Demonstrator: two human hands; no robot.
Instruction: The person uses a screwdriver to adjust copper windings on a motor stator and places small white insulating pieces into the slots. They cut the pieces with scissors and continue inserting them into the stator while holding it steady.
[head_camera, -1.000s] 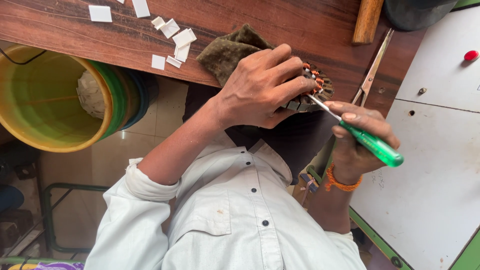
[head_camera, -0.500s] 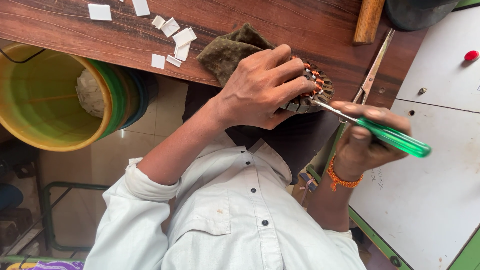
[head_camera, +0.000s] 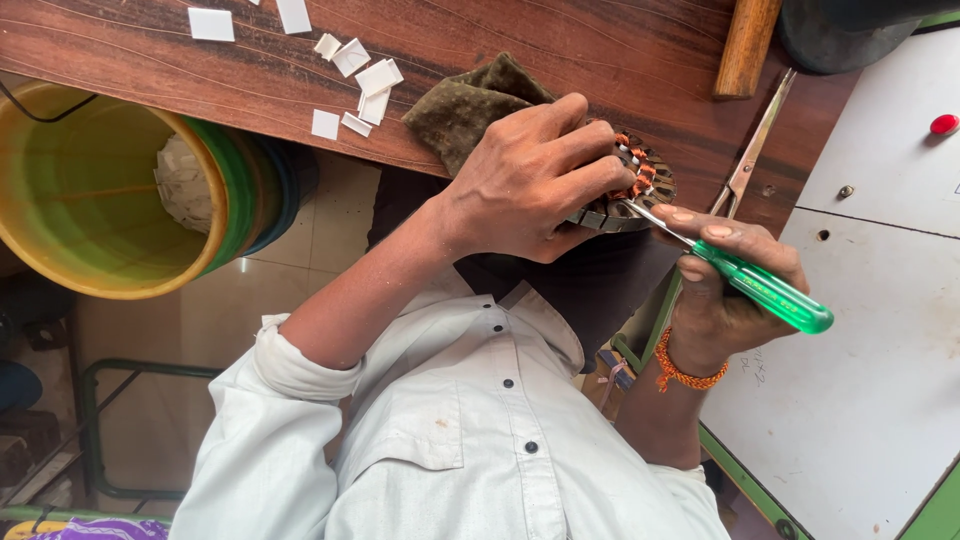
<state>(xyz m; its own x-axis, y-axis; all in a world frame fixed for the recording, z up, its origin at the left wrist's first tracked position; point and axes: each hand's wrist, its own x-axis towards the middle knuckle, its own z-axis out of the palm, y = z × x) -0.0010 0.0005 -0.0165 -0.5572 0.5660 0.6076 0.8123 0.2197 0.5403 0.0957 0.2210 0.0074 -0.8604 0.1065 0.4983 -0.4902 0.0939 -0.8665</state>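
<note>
The left hand lies over a round motor stator with copper-coloured windings, its grip closed on the stator's near edge, fingers curled across the top and pressing it down onto the brown wooden surface. The stator sits at the surface's edge, partly hidden under that hand, with only its right part showing.

The right hand has its grip closed around a green-handled screwdriver, thumb and forefinger laid along the handle. The metal shaft runs from this grip up and to the left, and its tip meets the stator just beside the left hand's fingertips. An orange thread band circles the right wrist.

Just behind the left grip lies a dark olive cloth, touching the hand. Beyond it, small white paper slips are scattered over the wood. To the far side of the right grip, a pair of scissors lies on the surface, and a wooden handle lies beyond them. Under the right hand spreads a white panel with a red button. Well away from the left grip, below the surface edge, stands a yellow bucket holding white scraps.
</note>
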